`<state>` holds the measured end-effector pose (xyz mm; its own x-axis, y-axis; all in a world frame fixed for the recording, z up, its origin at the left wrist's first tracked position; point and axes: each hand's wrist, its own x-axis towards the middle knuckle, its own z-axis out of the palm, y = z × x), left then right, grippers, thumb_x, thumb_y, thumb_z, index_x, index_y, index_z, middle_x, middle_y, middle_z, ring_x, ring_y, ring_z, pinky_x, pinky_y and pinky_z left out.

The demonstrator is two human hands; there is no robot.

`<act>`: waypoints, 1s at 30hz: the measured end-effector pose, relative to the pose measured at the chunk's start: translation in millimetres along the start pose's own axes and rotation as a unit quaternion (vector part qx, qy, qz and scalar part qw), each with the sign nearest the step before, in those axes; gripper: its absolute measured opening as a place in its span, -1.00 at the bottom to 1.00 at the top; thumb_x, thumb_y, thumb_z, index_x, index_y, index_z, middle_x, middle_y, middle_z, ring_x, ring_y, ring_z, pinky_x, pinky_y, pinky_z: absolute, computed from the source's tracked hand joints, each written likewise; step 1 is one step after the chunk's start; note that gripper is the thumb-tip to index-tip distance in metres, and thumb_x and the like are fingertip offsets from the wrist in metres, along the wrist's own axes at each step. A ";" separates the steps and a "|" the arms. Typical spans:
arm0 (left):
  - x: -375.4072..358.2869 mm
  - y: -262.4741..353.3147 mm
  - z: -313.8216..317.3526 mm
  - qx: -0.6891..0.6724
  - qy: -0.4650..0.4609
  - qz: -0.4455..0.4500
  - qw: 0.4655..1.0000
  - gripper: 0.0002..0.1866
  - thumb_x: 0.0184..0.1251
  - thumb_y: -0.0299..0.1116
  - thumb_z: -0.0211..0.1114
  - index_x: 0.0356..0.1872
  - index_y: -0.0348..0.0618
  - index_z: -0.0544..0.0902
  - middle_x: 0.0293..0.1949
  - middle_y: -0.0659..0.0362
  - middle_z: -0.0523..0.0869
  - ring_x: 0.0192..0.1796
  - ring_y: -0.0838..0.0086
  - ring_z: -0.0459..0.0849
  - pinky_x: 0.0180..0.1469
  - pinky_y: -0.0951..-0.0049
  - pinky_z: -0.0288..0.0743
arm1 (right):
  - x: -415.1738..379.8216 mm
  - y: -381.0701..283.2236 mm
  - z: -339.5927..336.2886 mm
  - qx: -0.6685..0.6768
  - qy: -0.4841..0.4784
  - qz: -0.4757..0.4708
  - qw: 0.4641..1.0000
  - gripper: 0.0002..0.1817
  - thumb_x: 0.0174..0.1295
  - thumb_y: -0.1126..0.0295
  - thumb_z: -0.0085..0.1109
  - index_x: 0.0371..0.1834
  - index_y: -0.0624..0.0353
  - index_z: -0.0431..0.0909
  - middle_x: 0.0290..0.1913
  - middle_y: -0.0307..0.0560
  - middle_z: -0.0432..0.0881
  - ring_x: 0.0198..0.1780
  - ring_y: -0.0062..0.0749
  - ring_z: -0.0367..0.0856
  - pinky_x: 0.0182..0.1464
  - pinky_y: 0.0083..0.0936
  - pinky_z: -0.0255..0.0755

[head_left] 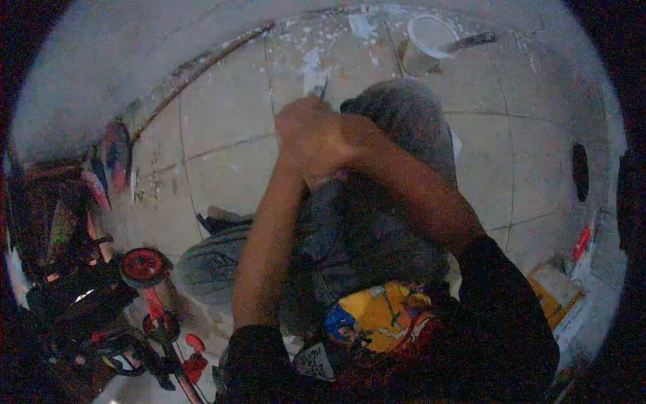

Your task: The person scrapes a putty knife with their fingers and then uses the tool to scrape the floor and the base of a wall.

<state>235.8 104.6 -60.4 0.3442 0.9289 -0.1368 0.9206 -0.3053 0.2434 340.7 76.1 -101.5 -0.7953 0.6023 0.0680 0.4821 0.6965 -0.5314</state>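
My left hand (294,131) and my right hand (333,143) are pressed together in front of my knees, both blurred. Their fingers look closed, with the right hand against the left. From the top of the left fist a thin grey tool (321,89) sticks out; its kind cannot be made out, and its lower part is hidden by the hands. Just beyond its tip, a white smear (313,67) marks the tiled floor (222,161). What the right hand grips, if anything, is hidden.
A white bucket (412,60) stands at the back right, with a dark handle-like piece (474,42) across its rim. White splatters cover the floor along the wall. A wheeled red-and-black object (143,267) is at left. A yellow box (555,294) lies at right, near a dark oval object (579,172).
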 end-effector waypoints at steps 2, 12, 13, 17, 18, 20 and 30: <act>3.3 -4.9 -1.2 -0.037 -0.002 0.010 0.999 -0.66 0.20 -0.10 0.19 -0.16 -0.12 0.67 -0.19 0.00 0.74 -0.12 0.08 0.73 -0.12 0.10 0.60 | -0.7 -19.7 -1.1 0.007 0.090 0.041 0.995 -0.78 0.01 0.25 0.27 -0.38 0.17 0.67 -0.30 0.04 0.70 -0.18 -0.07 0.68 -0.09 -0.24 0.55; -0.4 15.1 -9.7 -0.006 -0.031 -0.036 0.999 -0.64 0.20 -0.13 0.21 -0.08 -0.14 0.64 -0.16 -0.02 0.73 -0.10 0.08 0.72 -0.09 0.11 0.60 | 8.5 -24.6 -20.8 0.022 0.113 0.073 0.991 -0.75 -0.05 0.28 0.29 -0.36 0.21 0.66 -0.29 0.09 0.70 -0.20 -0.02 0.68 -0.05 -0.21 0.54; 6.7 8.9 -8.7 -0.007 -0.023 -0.022 0.999 -0.64 0.20 -0.13 0.21 -0.08 -0.14 0.64 -0.16 -0.02 0.73 -0.10 0.08 0.72 -0.09 0.11 0.60 | 10.2 -29.3 -27.0 0.008 0.126 0.075 0.989 -0.75 -0.05 0.28 0.30 -0.35 0.22 0.66 -0.29 0.10 0.70 -0.20 -0.01 0.68 -0.06 -0.21 0.54; 8.1 9.1 -3.4 0.014 -0.021 -0.018 1.000 -0.63 0.21 -0.13 0.21 -0.07 -0.15 0.63 -0.16 -0.03 0.73 -0.09 0.08 0.72 -0.08 0.11 0.60 | -4.1 -32.9 -70.8 -0.022 -0.011 0.029 0.999 -0.71 -0.06 0.28 0.30 -0.33 0.25 0.65 -0.28 0.13 0.69 -0.20 0.02 0.68 -0.08 -0.19 0.56; 1.9 11.7 -2.0 0.018 -0.022 -0.021 0.999 -0.63 0.21 -0.14 0.21 -0.07 -0.15 0.63 -0.16 -0.03 0.73 -0.09 0.08 0.72 -0.08 0.11 0.60 | -6.7 -32.6 -79.1 -0.020 -0.072 0.005 0.997 -0.71 -0.07 0.28 0.30 -0.32 0.26 0.65 -0.28 0.14 0.69 -0.20 0.03 0.68 -0.08 -0.18 0.56; -7.9 13.6 -5.0 0.022 -0.028 -0.025 0.999 -0.63 0.21 -0.14 0.21 -0.07 -0.15 0.62 -0.16 -0.03 0.73 -0.09 0.08 0.72 -0.08 0.11 0.59 | -4.9 -39.9 -80.5 -0.008 -0.104 0.003 0.995 -0.69 -0.07 0.27 0.30 -0.31 0.28 0.65 -0.28 0.16 0.69 -0.20 0.04 0.68 -0.09 -0.17 0.56; 10.7 -12.8 -23.2 0.086 -0.050 -0.022 0.995 -0.62 0.22 -0.14 0.22 -0.05 -0.17 0.61 -0.17 -0.05 0.73 -0.08 0.07 0.71 -0.07 0.11 0.59 | 9.2 -37.2 -106.1 -0.002 -0.138 0.025 0.990 -0.61 -0.10 0.27 0.30 -0.26 0.35 0.62 -0.27 0.24 0.68 -0.20 0.11 0.68 -0.14 -0.12 0.59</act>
<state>223.4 123.3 -42.7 0.3107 0.9196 -0.2405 0.9505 -0.3035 0.0673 354.4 97.1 8.4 -0.8397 0.5080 -0.1917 0.5252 0.6703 -0.5243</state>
